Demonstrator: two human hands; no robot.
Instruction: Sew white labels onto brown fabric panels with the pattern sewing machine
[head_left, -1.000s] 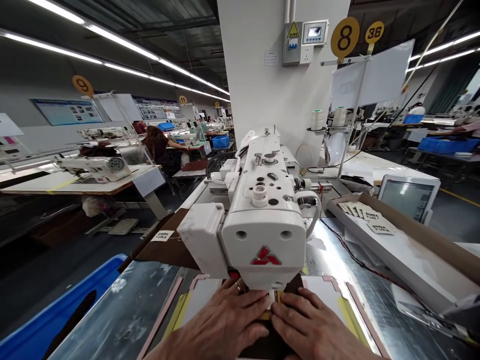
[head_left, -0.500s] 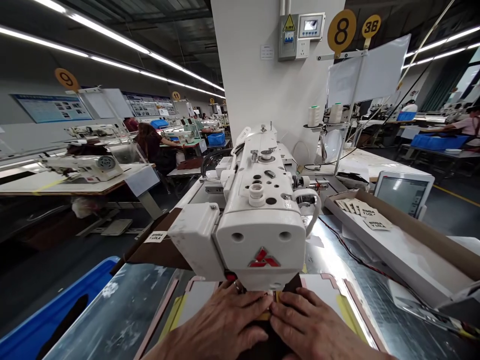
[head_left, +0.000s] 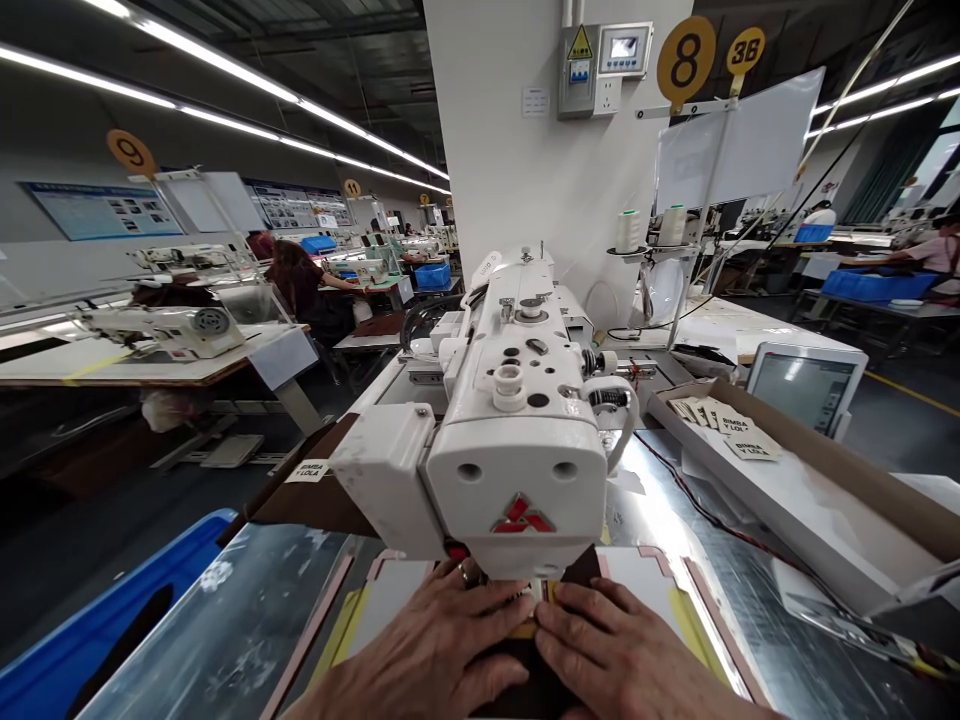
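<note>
Fluorescent tubes light a sewing workshop, where a white pillar [head_left: 502,170] rises behind a white sewing machine [head_left: 517,465] on a shiny metal tabletop [head_left: 262,610]. Beneath the machine's head lies a dark brown fabric piece [head_left: 534,680], with a pale label [head_left: 523,597] on it, partly covered by fingers. The left hand [head_left: 442,630] and right hand [head_left: 626,640] rest palm-down on the fabric, one to each side of the label. Their fingers are extended and loosely spread, pressing down with nothing pinched between them.

The fabric looks light and limp, probably prone to creasing or skewing if pushed from one side; its grip underneath I cannot judge. The label seems thin and flat, easily nudged askew. Even pressure from flat fingers on both sides looks the best hold, with fingertips well clear of the needle area, which is mostly hidden.
</note>
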